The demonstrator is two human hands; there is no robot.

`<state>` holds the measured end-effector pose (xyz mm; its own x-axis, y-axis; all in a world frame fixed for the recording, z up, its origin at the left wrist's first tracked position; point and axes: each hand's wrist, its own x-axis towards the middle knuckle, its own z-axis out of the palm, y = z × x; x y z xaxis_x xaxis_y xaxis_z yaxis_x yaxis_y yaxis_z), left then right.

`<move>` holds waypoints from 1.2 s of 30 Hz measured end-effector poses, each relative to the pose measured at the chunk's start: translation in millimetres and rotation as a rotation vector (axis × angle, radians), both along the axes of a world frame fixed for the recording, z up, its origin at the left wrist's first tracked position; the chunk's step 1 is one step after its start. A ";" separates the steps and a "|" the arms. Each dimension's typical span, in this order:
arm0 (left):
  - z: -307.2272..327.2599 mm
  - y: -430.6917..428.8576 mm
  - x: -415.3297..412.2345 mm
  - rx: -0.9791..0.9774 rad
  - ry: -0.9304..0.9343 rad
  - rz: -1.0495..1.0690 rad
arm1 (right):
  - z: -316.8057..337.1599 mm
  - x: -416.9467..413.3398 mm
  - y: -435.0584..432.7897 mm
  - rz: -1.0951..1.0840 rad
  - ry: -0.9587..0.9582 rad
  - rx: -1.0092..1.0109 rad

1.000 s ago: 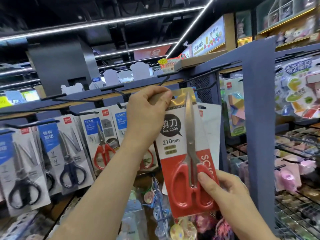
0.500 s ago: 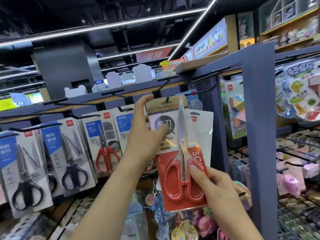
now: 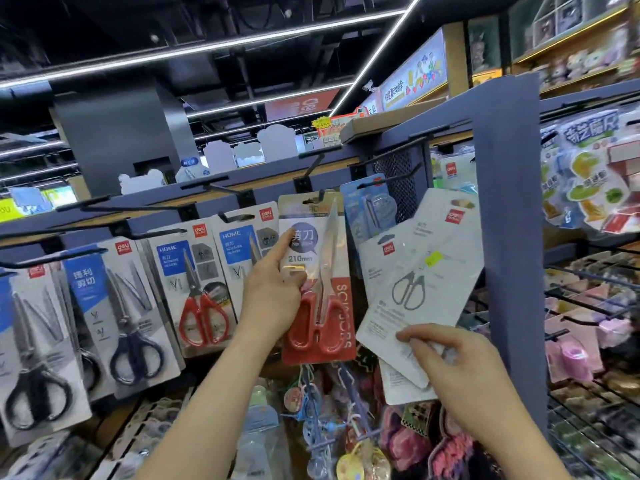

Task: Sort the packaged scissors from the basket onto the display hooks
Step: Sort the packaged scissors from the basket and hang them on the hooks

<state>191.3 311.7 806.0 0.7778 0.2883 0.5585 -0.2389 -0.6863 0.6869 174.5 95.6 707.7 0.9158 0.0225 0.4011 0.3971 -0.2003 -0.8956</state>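
Head-worn view, close, upward toward display hooks

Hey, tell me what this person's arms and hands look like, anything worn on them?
Nothing worn that shows. The left hand and right hand are bare, with no gloves. Both forearms are uncovered down to the bottom edge of the picture, so no sleeve is in view. No watch or bracelet shows at either wrist, and no ring on the fingers that can be seen.

Red-handled scissors pack hangs upright on a black hook — blades up.
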 end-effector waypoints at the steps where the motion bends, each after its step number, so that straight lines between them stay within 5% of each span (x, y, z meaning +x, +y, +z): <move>1: 0.5 -2.2 5.6 0.058 0.026 0.050 | 1.3 -1.8 -2.6 0.017 -0.010 0.005; 6: -2.3 -15.5 35.7 0.554 0.208 0.299 | 1.6 -15.0 -11.1 0.115 -0.063 -0.024; 13: -1.2 -19.0 35.2 0.705 0.360 0.371 | 2.4 -30.3 -12.8 0.241 -0.076 0.048; 15: 1.6 -21.8 14.4 0.729 0.245 0.373 | 1.5 -33.8 -11.7 0.223 -0.071 0.055; 18: -1.6 -31.1 -22.7 0.395 -0.100 0.094 | 1.0 -34.5 -11.8 0.164 -0.062 0.027; 22: -18.0 -68.8 -59.4 0.094 0.182 -0.389 | 4.4 -37.1 4.7 -0.043 -0.193 -0.191; 26: -32.3 -86.2 -56.0 -0.158 0.185 -0.412 | 0.6 -42.8 32.3 -0.328 -0.470 -0.542; 30: -37.9 -81.4 -49.9 -0.597 0.028 -0.315 | -7.4 -48.3 44.3 -0.256 -0.521 -0.415; 32: -36.5 -73.9 -51.3 -0.663 -0.005 -0.274 | -6.8 -51.3 38.7 -0.146 -0.514 -0.329; 36: -37.2 -56.3 -57.4 -0.786 0.023 -0.413 | 8.3 -48.0 13.4 -0.035 -0.233 -0.057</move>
